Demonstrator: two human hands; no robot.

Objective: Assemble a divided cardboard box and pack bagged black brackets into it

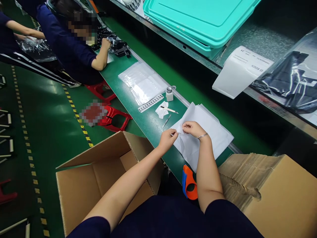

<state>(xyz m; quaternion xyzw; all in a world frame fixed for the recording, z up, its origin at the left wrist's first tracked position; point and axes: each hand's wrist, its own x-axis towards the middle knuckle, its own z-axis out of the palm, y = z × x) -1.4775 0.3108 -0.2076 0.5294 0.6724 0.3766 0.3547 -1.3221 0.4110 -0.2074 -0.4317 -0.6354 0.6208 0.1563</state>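
Note:
A stack of thin white sheets [210, 132] lies on the green conveyor belt [119, 82] in front of me. My left hand [168, 138] pinches the near-left corner of the top sheet, fingers closed on it. My right hand [194, 129], with a thin bracelet at the wrist, pinches the same sheet's edge just to the right. The two hands almost touch. Beyond them lie a metal pair of tweezers [166, 121], a crumpled white wipe [161, 110] and a pen-like tool [168, 109].
A small bottle [169, 94], a strip of small parts [150, 103] and clear plastic bags [142, 81] lie farther up the belt. An open cardboard box [99, 178] stands at my left, another box [269, 191] at my right, an orange tape dispenser [189, 183] between. A seated co-worker [71, 46] works up the line.

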